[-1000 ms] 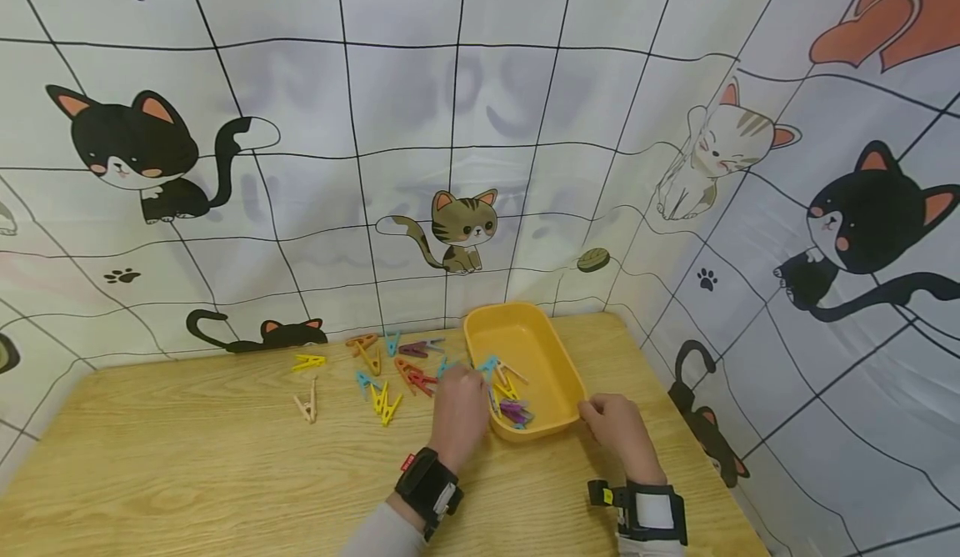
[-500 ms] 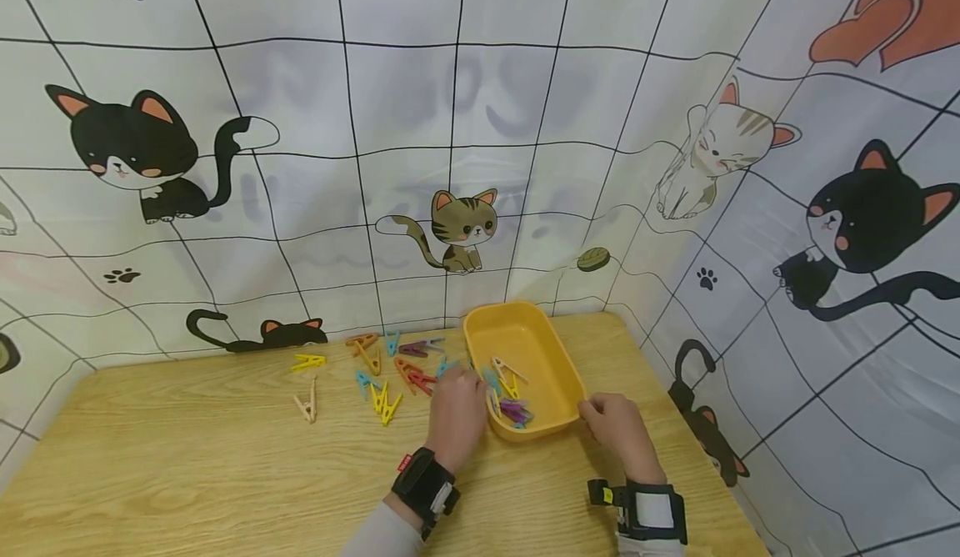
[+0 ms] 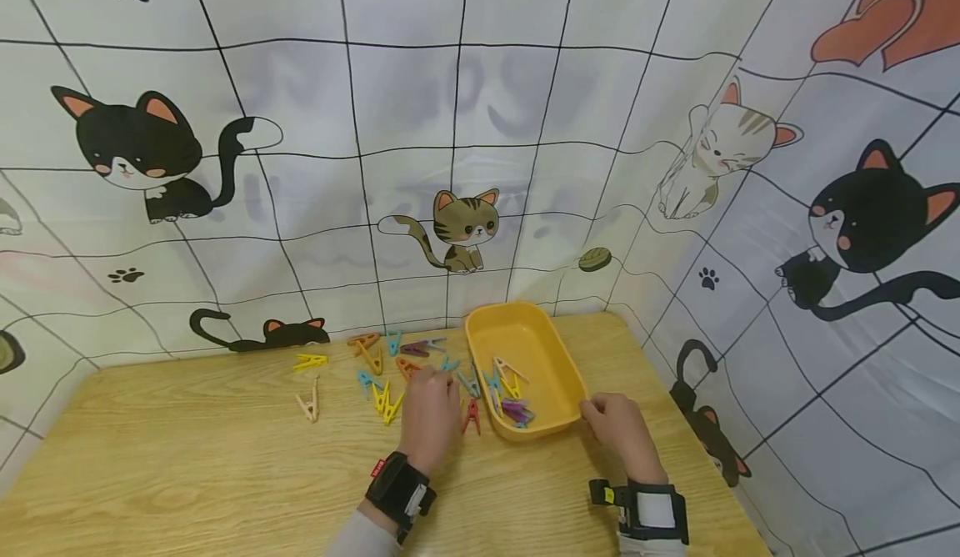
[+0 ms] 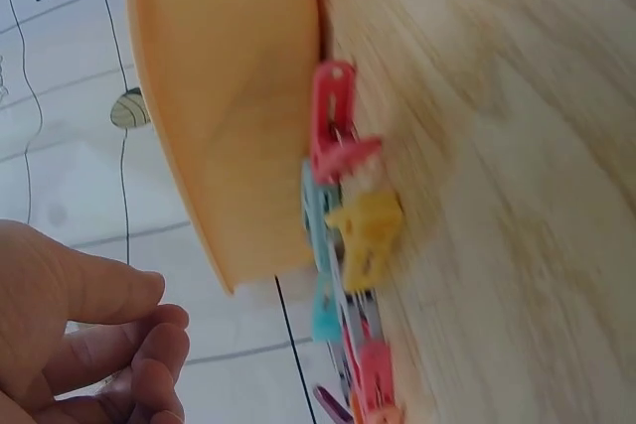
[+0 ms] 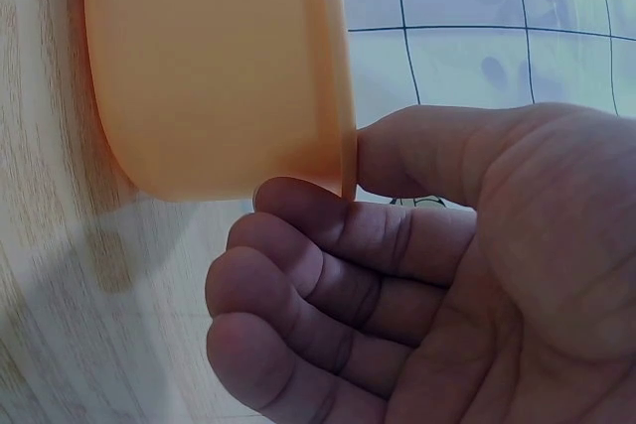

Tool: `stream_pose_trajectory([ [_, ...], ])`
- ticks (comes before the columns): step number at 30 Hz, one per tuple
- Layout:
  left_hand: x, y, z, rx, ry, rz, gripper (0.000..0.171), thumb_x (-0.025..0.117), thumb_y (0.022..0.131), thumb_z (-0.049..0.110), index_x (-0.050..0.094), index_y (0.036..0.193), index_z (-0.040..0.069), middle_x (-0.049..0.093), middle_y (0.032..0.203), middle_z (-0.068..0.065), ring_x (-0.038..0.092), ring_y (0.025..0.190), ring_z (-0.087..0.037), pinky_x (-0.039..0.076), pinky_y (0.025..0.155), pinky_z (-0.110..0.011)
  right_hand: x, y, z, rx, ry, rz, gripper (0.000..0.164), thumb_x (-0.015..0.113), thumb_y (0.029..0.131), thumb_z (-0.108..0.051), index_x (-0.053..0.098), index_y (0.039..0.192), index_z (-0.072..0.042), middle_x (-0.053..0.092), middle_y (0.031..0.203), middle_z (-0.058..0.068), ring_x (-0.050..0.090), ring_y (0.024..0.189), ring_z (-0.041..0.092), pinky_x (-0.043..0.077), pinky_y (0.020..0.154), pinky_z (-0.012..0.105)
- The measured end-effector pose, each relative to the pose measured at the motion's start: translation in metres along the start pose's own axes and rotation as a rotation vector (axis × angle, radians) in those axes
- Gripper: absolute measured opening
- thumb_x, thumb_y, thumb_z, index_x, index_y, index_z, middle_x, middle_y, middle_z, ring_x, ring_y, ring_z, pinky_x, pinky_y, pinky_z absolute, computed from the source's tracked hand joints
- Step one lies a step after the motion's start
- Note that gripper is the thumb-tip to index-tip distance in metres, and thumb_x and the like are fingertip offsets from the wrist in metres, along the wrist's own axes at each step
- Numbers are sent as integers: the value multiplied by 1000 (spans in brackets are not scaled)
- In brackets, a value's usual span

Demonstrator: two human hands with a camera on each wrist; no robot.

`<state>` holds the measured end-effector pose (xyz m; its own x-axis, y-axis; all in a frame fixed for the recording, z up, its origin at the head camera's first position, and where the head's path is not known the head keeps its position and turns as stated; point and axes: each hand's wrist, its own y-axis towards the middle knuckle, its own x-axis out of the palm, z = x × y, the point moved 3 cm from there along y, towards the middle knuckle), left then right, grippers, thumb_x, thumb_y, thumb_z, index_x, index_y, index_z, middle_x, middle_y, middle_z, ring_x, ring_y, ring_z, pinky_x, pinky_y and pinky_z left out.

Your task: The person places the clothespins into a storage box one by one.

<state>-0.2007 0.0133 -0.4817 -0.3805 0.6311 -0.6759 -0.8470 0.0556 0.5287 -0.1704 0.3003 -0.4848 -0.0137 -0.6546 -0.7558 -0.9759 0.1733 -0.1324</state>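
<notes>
My left hand (image 3: pixel 431 419) hovers over the clothespins left of the yellow plastic basket (image 3: pixel 561 390). In the left wrist view its thumb and fingers are loosely bent, with nothing between them. A red clothespin (image 3: pixel 471 417) and a grey-blue clothespin (image 3: pixel 470 382) lie between that hand and the basket. Just beyond its fingers is an orange-red clothespin (image 3: pixel 407 367), partly covered by the hand. My right hand (image 3: pixel 618 428) pinches the basket's rim at the near right corner, thumb outside and forefinger below, as the right wrist view shows. Several clothespins, among them a purple one (image 3: pixel 516 411), lie inside the basket.
Yellow clothespins (image 3: pixel 386 403), an orange clothespin (image 3: pixel 371 357) and a dark purple clothespin (image 3: pixel 416 348) are scattered on the wooden table (image 3: pixel 187 457). A wooden-coloured clothespin (image 3: pixel 310 403) lies farther left. The cat-print curtain (image 3: pixel 315 123) borders the table's back and right edges.
A blue clothespin left my left fingers and now lies in the basket. That hand then moved left, uncovering the red and grey-blue clothespins. My right hand stayed on the rim.
</notes>
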Motion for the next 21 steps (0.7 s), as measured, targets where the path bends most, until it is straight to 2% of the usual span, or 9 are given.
stream_pose_trajectory([
  [4,-4,0,-11,-2,17,10,19,75,89,-2,70,71,3,59,71,-8,58,68,-25,48,66,-39,-1,0,1,16,4,1,28,55,103,-19,69,88,0,54,69,5,51,67,20,40,61,32],
  [13,-14,0,-39,-27,127,41,22,79,82,-5,65,65,-3,56,66,-12,58,63,-30,48,60,-41,-1,-1,-2,16,-3,5,28,55,104,-20,69,90,1,55,72,5,51,69,20,39,61,32],
  [17,-15,-2,-50,-46,190,25,20,81,80,-3,67,67,-7,57,65,-14,59,62,-32,49,58,-44,-1,-1,-2,11,1,1,29,56,103,-20,68,88,0,54,70,4,50,68,20,39,60,32],
  [21,-15,-3,-57,-79,234,-24,25,82,80,0,65,63,-6,57,66,-15,59,61,-32,50,59,-45,-1,-1,-2,9,4,-2,29,55,103,-20,68,87,0,54,70,4,50,67,20,39,60,32],
])
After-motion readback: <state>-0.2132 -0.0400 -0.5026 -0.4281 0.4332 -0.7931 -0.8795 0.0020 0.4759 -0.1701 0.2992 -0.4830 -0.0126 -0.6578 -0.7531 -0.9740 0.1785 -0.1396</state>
